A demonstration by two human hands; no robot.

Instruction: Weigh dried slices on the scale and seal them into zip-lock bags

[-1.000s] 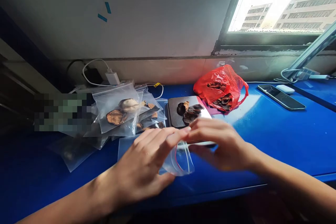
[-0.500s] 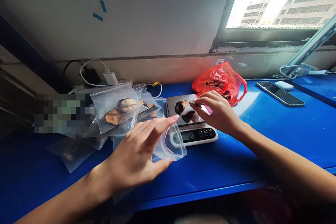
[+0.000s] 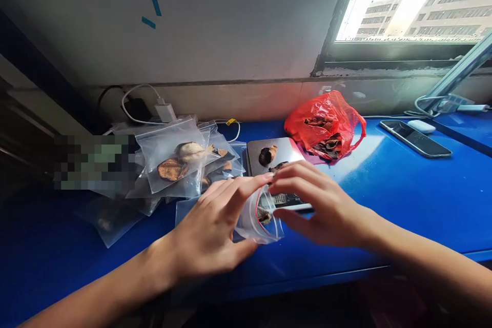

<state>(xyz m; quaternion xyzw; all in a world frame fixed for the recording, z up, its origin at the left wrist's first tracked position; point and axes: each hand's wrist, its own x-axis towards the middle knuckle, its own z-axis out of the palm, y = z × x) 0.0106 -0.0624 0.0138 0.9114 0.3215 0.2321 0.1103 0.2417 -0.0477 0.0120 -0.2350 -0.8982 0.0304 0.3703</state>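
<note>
My left hand (image 3: 207,230) holds a clear zip bag (image 3: 251,225), thumb and index finger spread at its mouth, which faces right. Just inside the mouth lies a dried brown piece (image 3: 264,215). My right hand (image 3: 323,205) is beside the opening, thumb and fingers apart, with nothing visible between them. Behind it is a digital kitchen scale (image 3: 284,147), its display partly covered by my fingers. On the metal plate sit a dark and tan dried piece (image 3: 268,155) and another dark piece (image 3: 278,167), partly hidden by my right hand.
Filled zip bags (image 3: 172,159) are piled at the left. Behind the scale, a red plastic bag (image 3: 326,123) contains more dried pieces. A phone (image 3: 415,138) and a white earbud case (image 3: 422,126) lie on the blue table (image 3: 395,200) at the right. A white charger (image 3: 165,111) stands near the wall.
My right hand has moved from the scale plate to the bag's mouth, and its fingers have parted. A dried piece from that hand is now inside the bag.
</note>
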